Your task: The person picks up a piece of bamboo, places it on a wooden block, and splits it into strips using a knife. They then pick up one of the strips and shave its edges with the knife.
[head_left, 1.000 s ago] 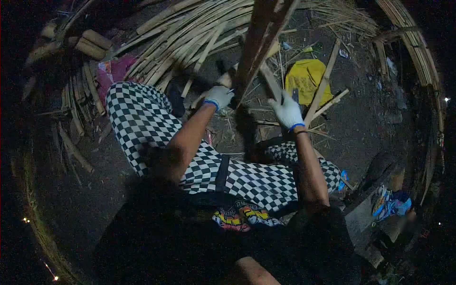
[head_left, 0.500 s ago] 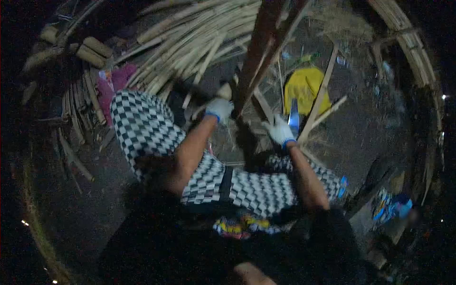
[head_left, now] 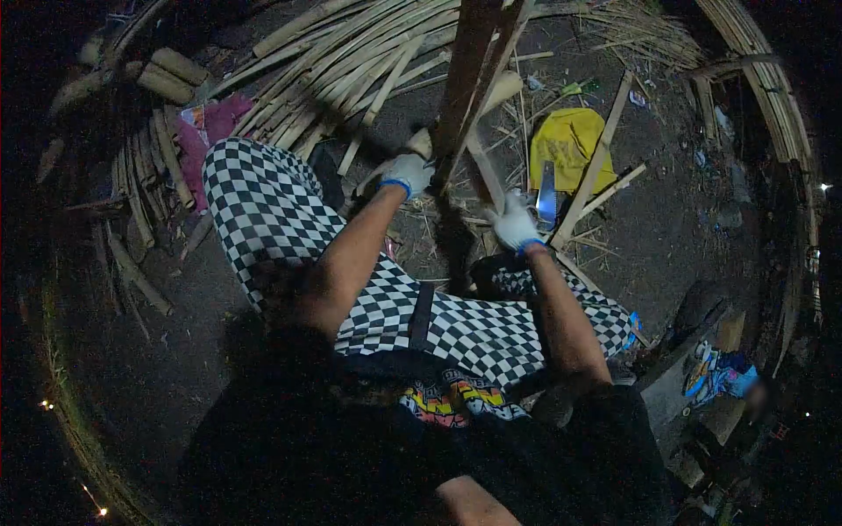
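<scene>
I sit on the dirt in checkered trousers with white gloves on both hands. My left hand (head_left: 408, 172) is closed around a tall, dark bamboo pole (head_left: 467, 79) that stands upright in front of me, split into strips along its length. My right hand (head_left: 513, 226) grips the handle of a broad knife (head_left: 546, 195), whose blade points up beside the pole's lower part. A loose bamboo slat (head_left: 484, 171) slants between my two hands.
A big pile of bamboo strips (head_left: 351, 61) fans out beyond the pole. Short bamboo sections (head_left: 171, 74) lie at the left. A yellow cloth (head_left: 566, 140) and stray slats (head_left: 596, 162) cover the ground on the right. Colourful wrappers (head_left: 719, 373) lie near my right side.
My right hand has come down and closer to the pole, and the knife blade now shows above it. My left hand has stayed on the pole.
</scene>
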Demonstrator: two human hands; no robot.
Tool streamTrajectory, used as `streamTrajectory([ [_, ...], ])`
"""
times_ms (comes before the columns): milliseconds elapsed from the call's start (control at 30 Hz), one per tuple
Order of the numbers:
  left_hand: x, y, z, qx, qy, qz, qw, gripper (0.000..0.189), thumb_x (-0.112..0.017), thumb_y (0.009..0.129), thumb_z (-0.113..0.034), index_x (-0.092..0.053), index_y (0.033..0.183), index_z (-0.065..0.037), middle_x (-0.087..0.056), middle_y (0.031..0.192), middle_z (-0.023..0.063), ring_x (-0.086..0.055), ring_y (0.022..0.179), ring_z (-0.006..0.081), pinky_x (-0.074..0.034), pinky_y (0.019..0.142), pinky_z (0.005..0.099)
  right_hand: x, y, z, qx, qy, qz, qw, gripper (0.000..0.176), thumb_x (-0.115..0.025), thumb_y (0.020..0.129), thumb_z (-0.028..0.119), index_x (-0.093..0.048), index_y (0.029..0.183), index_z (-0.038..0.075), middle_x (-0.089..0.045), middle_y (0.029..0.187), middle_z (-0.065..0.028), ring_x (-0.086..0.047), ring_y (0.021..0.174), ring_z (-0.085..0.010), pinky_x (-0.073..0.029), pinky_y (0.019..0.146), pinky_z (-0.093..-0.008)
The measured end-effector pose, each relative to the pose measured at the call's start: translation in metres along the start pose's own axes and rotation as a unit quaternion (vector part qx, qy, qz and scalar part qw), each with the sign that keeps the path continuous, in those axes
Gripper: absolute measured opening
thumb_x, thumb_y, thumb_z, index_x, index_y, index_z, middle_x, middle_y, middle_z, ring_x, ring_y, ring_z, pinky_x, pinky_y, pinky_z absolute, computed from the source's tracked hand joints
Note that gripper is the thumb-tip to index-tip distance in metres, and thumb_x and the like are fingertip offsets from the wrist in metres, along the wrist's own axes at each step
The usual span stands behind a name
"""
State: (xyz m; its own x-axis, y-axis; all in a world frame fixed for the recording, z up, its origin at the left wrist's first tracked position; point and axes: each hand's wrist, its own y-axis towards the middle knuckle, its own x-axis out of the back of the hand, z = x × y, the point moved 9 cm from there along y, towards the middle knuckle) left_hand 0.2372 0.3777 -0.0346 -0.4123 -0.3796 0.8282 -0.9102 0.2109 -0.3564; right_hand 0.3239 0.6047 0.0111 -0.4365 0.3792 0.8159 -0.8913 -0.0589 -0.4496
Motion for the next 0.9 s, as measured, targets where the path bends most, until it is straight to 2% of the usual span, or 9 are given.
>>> streamTrajectory([
  [133, 0.014, 0.014, 0.003, -0.086, 0.019, -0.145, 0.986, 0.043, -0.050, 0.086, -0.041, -0.066, 0.098, -0.003, -0.063, 0.103, 0.0210, -0.059, 0.096, 0.0395, -0.045, 0.086, 0.0468, 0.058, -0.005, 0.017, 0.069, 0.058, -0.117, 0.989, 0.075, -0.058, 0.082, 0.051, -0.041, 0.124, -0.008, -0.056, 0.110, -0.0326, -0.054, 0.106, -0.0453, -0.043, 0.090, -0.0462],
  [200, 0.012, -0.009, -0.004, -0.002, 0.025, -0.020, 0.999, 0.042, -0.051, 0.086, -0.040, -0.066, 0.101, -0.003, -0.063, 0.103, 0.0213, -0.059, 0.096, 0.0391, -0.045, 0.087, 0.0463, 0.125, -0.031, 0.039, 0.042, 0.127, -0.149, 0.980, 0.064, -0.058, 0.083, 0.050, -0.048, 0.119, -0.002, -0.061, 0.101, -0.0287, -0.058, 0.097, -0.0440, -0.046, 0.082, -0.0446],
  [333, 0.019, -0.016, -0.003, 0.044, -0.010, 0.016, 0.999, 0.042, -0.052, 0.086, -0.041, -0.067, 0.096, -0.003, -0.063, 0.100, 0.0225, -0.059, 0.095, 0.0396, -0.045, 0.085, 0.0478, 0.271, -0.117, 0.074, 0.147, 0.196, -0.560, 0.792, 0.040, -0.062, 0.087, 0.028, -0.052, 0.111, -0.002, -0.064, 0.093, -0.0119, -0.061, 0.083, -0.0206, -0.048, 0.079, -0.0352],
  [433, 0.013, -0.009, 0.002, 0.033, 0.001, 0.008, 0.999, 0.042, -0.052, 0.086, -0.041, -0.067, 0.094, -0.003, -0.063, 0.100, 0.0224, -0.060, 0.095, 0.0391, -0.046, 0.084, 0.0473, 0.256, -0.109, 0.049, 0.195, 0.488, -0.516, 0.677, 0.050, -0.055, 0.090, 0.036, -0.044, 0.119, -0.003, -0.058, 0.108, -0.0174, -0.057, 0.100, -0.0299, -0.045, 0.089, -0.0404],
  [533, 0.000, 0.004, 0.010, 0.037, 0.018, 0.001, 0.999, 0.044, -0.051, 0.086, -0.041, -0.067, 0.095, -0.002, -0.064, 0.101, 0.0218, -0.060, 0.094, 0.0385, -0.046, 0.084, 0.0468, 0.142, -0.083, 0.033, 0.003, 0.144, -0.572, 0.807, 0.071, -0.055, 0.087, 0.044, -0.035, 0.135, -0.004, -0.049, 0.127, -0.0270, -0.047, 0.120, -0.0324, -0.036, 0.099, -0.0415],
  [600, 0.006, 0.004, 0.007, 0.040, 0.021, 0.016, 0.999, 0.042, -0.054, 0.085, -0.041, -0.067, 0.098, -0.004, -0.063, 0.104, 0.0203, -0.060, 0.097, 0.0369, -0.047, 0.085, 0.0463, 0.003, -0.010, 0.008, -0.058, 0.038, -0.025, 0.997, 0.077, -0.065, 0.079, 0.047, -0.039, 0.131, -0.004, -0.060, 0.109, -0.0282, -0.056, 0.105, -0.0423, -0.043, 0.092, -0.0451],
  [667, 0.001, 0.000, 0.011, 0.040, 0.032, 0.024, 0.998, 0.040, -0.056, 0.084, -0.040, -0.067, 0.101, -0.005, -0.063, 0.107, 0.0187, -0.060, 0.099, 0.0354, -0.047, 0.086, 0.0457, 0.005, -0.024, 0.010, -0.055, 0.080, -0.013, 0.995, 0.073, -0.064, 0.079, 0.049, -0.044, 0.126, -0.004, -0.059, 0.110, -0.0289, -0.055, 0.106, -0.0425, -0.043, 0.092, -0.0445],
  [800, -0.007, -0.015, 0.003, -0.006, 0.065, -0.025, 0.998, 0.041, -0.056, 0.084, -0.040, -0.067, 0.101, -0.004, -0.063, 0.106, 0.0199, -0.061, 0.098, 0.0359, -0.047, 0.085, 0.0461, 0.124, -0.029, 0.041, -0.025, 0.159, -0.126, 0.979, 0.067, -0.063, 0.079, 0.050, -0.053, 0.118, -0.003, -0.058, 0.114, -0.0272, -0.055, 0.107, -0.0398, -0.044, 0.087, -0.0417],
  [900, 0.017, -0.013, -0.004, 0.030, 0.031, 0.023, 0.999, 0.041, -0.056, 0.083, -0.038, -0.067, 0.100, -0.002, -0.063, 0.106, 0.0217, -0.060, 0.098, 0.0372, -0.047, 0.086, 0.0452, 0.253, -0.094, 0.071, 0.119, 0.176, -0.468, 0.858, 0.053, -0.062, 0.084, 0.044, -0.051, 0.107, -0.002, -0.062, 0.093, -0.0185, -0.062, 0.088, -0.0301, -0.048, 0.075, -0.0397],
])
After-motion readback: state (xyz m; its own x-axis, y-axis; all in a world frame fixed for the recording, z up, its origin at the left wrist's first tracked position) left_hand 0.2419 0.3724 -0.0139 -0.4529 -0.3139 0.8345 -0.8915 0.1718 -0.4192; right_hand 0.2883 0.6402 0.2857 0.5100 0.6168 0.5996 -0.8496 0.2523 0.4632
